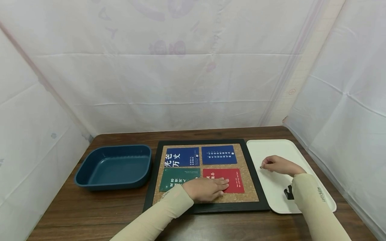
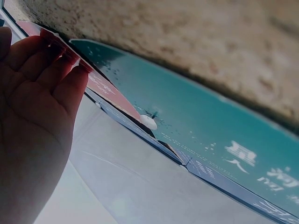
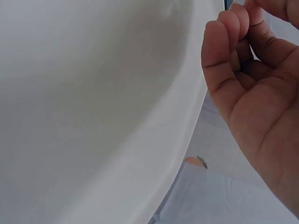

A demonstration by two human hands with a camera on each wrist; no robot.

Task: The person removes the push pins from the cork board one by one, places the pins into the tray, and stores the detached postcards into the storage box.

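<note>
On the cork board (image 1: pixel 250 197), four cards lie in two rows. My left hand (image 1: pixel 205 189) rests with its fingers extended on the red card (image 1: pixel 236 180) at the lower right, covering part of its print. Beside it, the green card (image 1: pixel 178 175) sits partly behind my left wrist; a white round-headed tack (image 2: pixel 148 122) shows at its edge in the left wrist view. Over the white tray (image 1: pixel 271 147), my right hand (image 1: pixel 280 165) pinches a tiny dark thumbtack-like piece (image 1: pixel 261 167) between thumb and fingertip. In the right wrist view, the pinching tips of the right hand (image 3: pixel 261 79) reach the top edge.
Two blue cards, one at left (image 1: pixel 190 157) and one at right (image 1: pixel 219 155), form the upper row. The board's black frame (image 1: pixel 211 208) touches the tray's side. A blue-green bin (image 1: pixel 113 167) stands at left on the wooden table (image 1: pixel 90 214). A black item (image 1: pixel 288 192) shows beside my right cuff.
</note>
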